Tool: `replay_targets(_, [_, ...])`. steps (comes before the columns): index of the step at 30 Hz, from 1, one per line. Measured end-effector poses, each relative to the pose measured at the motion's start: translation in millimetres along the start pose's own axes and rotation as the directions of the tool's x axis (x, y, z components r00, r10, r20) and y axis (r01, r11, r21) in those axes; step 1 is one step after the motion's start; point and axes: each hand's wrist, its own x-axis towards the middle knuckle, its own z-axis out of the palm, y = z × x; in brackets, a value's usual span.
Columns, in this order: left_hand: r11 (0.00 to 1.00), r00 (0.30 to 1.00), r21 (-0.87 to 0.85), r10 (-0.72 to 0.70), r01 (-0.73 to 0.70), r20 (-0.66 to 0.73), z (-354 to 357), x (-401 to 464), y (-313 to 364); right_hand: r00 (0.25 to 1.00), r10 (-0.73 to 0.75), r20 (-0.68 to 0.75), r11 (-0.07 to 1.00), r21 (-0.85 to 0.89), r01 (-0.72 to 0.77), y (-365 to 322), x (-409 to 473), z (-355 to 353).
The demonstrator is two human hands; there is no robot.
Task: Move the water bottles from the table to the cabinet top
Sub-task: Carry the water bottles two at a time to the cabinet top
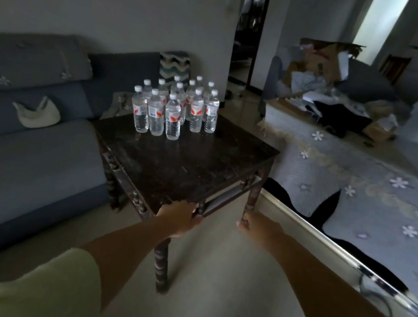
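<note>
Twelve or so water bottles (175, 105), red-and-white labels unreadable, crowd the table (188, 166); fingers (190, 206) curl round its edge.

clear plastic bottles (173, 119), dark worn wood table (188, 166)

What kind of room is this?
Most likely a home living room: a blue-grey sofa along the wall, a dark wooden table holding water bottles, and a flowered cover on furniture at right.
</note>
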Motion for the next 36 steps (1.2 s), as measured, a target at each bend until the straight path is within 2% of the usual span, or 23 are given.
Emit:
replay_targets(3, [0.998, 0.998, -0.03, -0.062, 0.062, 0.025, -8.4, 55.9, 10.4, 0.998, -0.047, 0.05, 0.999, -0.021, 0.048, 28.8, 57.2, -22.8])
replay_targets(6, [0.993, 0.995, -0.068, -0.097, 0.096, -0.003, -25.3, 108.5, 22.6, 0.993, -0.111, 0.035, 0.994, -0.018, 0.112, 56.4, 116.6, -54.4])
replay_targets(9, [0.986, 0.991, -0.1, -0.133, 0.134, 0.013, -30.8, 142.5, 23.1, 0.983, -0.172, 0.06, 0.984, -0.046, 0.175, 62.4, 170.1, -73.5])
replay_targets(14, [0.949, 0.958, -0.137, -0.28, 0.286, 0.058, -33.3, 185.7, -21.4, 0.947, -0.277, 0.163, 0.955, -0.059, 0.289, 25.5, 243.6, -76.4])
replay_targets(18, [0.919, 0.929, -0.137, -0.367, 0.369, 0.04, -36.8, 231.7, -72.2, 0.916, -0.349, 0.2, 0.923, -0.098, 0.373, -8.3, 308.2, -78.0])
replay_targets(23, [0.907, 0.92, -0.164, -0.392, 0.389, 0.015, -59.7, 303.4, -123.7, 0.93, -0.31, 0.197, 0.932, -0.131, 0.338, -31.0, 393.2, -98.3])
replay_targets(27, [0.892, 0.908, -0.218, -0.416, 0.397, -0.049, -96.1, 357.5, -168.3, 0.94, -0.315, 0.128, 0.943, -0.068, 0.325, -58.1, 460.3, -128.5])
replay_targets(30, [0.828, 0.872, -0.333, -0.489, 0.451, -0.034, -98.2, 378.8, -193.9, 0.93, -0.343, 0.129, 0.937, -0.024, 0.349, -77.8, 484.8, -123.7])
replay_targets(36, [0.587, 0.75, -0.595, -0.661, 0.548, 0.038, -87.6, 423.2, -239.1, 0.916, -0.39, 0.09, 0.907, 0.208, 0.366, -125.9, 553.5, -107.2])
